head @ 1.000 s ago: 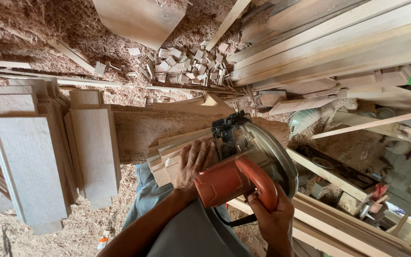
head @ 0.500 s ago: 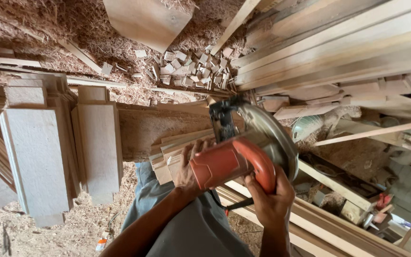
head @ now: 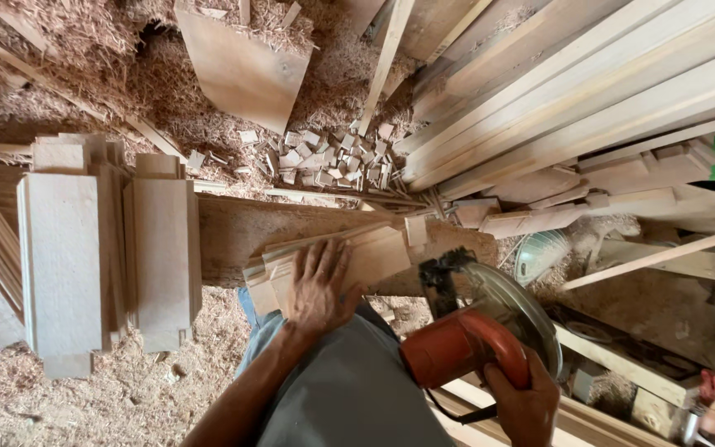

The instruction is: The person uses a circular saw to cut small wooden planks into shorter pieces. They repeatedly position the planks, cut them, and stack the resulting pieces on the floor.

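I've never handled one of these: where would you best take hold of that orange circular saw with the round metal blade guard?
By the orange handle at its rear, coming from behind on the person's side, as the right hand does. The orange circular saw has its round blade guard and blade at the far end, so that grip likely keeps fingers away. The left hand presses the stacked pale wooden boards.

the bench is crowded. the left hand (head: 318, 285) lies flat on the stacked wood strips (head: 349, 258), with the circular saw (head: 477, 331) just beside them on the right, its blade guard closing off that side. stacked boards (head: 105, 257) wall in the left. beyond the bench edge, a heap of small offcut blocks (head: 328, 153) and a leaning panel (head: 242, 70) sit in deep shavings. long planks (head: 589, 91) slant across the upper right. the only open gap is the bare bench top (head: 233, 236) between boards and strips.
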